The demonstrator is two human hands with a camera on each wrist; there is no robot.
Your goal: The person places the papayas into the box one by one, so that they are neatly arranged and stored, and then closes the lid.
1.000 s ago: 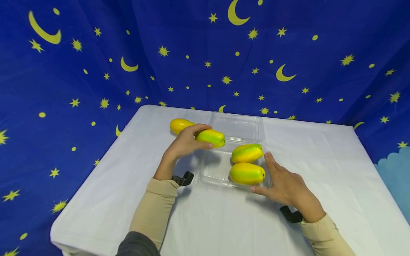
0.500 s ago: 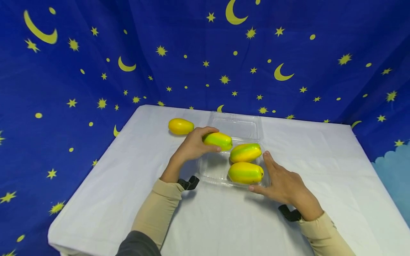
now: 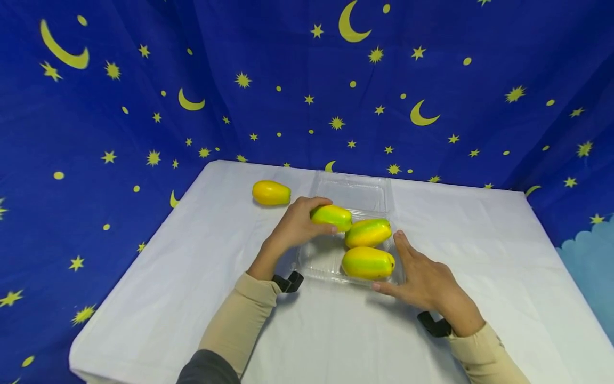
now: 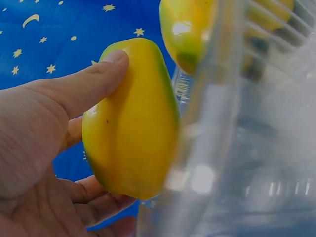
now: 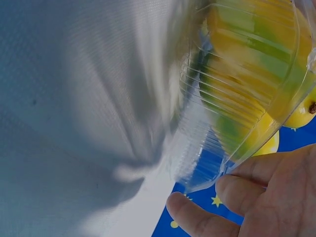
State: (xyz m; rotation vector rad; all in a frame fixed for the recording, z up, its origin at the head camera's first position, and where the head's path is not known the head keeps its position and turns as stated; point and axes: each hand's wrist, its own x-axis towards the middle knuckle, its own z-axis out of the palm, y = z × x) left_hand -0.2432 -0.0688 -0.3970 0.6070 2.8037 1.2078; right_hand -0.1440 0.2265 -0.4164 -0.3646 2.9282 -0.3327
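Placement appears in hand: left hand (image 3: pixel 299 221) grips a papaya (image 3: pixel 332 217) over the clear container (image 3: pixel 320 260), just beside two others (image 3: pixel 368 262); right hand (image 3: pixel 427 277), fingers spread, flanks the container's right edge. Next move likely requires lowering, then release.

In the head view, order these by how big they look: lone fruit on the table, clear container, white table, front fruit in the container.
1. White table
2. Clear container
3. Front fruit
4. Lone fruit; farther from the camera, so true sizes are unsure.
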